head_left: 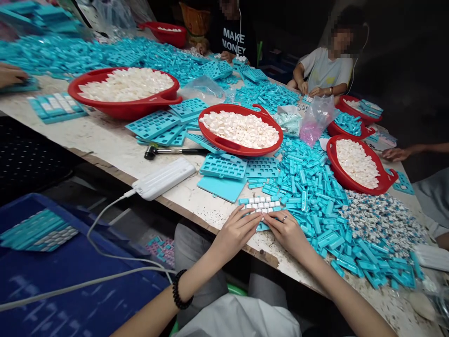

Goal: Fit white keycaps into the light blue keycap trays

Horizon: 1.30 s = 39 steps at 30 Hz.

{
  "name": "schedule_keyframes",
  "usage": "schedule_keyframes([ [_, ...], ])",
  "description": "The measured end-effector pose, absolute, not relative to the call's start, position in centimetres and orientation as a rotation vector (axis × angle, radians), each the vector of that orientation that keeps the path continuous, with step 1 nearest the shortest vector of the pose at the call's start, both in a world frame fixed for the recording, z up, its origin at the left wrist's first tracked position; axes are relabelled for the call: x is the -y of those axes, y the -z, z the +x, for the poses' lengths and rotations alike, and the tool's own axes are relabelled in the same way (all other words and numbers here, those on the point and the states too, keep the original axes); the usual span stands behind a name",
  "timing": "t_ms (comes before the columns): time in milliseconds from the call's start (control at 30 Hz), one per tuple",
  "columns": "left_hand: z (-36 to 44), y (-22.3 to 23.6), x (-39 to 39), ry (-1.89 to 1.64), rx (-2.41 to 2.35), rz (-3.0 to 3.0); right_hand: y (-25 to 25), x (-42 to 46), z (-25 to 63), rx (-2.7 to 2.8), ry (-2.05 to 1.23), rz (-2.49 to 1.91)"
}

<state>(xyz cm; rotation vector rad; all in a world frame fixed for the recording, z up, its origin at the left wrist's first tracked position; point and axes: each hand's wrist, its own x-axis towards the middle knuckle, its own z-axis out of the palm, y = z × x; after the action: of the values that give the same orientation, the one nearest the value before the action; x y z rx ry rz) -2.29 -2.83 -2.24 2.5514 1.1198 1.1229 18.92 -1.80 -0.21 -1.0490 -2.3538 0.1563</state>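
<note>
**Both hands on a keycap frame, near edge of the bench, 12 o'clock from the wearer**

Left hand and right hand lie half-open, fingers slightly curved, tips meeting over the turquoise plastic frame; whether either actually grips it cannot be told. Rows of small white keycaps sit in the frame. Frame likely light, stiff, thin; caps small, smooth, probably quick to slip if loose, so its outer rim looks the safest hold. Red plastic basin of loose white keycaps at 12 o'clock, further up the bench; heaped turquoise plastic pieces at 2 o'clock; black-handled mallet at 10 o'clock.
</note>
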Motion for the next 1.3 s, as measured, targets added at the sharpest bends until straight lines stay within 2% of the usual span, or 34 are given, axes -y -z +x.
schedule_keyframes([
  [600,-2.7,2.2,2.9,-1.080,-1.033,2.711,0.5,2.5,18.4,2.515,0.114,-0.939],
  [933,-2.6,2.3,2.9,-1.115,-1.038,2.754,1.3,3.8,18.4,2.410,0.063,-1.092],
  [1300,-2.3,2.6,2.6,-1.194,-1.033,2.829,2.0,3.4,17.9,2.440,0.121,-1.055],
])
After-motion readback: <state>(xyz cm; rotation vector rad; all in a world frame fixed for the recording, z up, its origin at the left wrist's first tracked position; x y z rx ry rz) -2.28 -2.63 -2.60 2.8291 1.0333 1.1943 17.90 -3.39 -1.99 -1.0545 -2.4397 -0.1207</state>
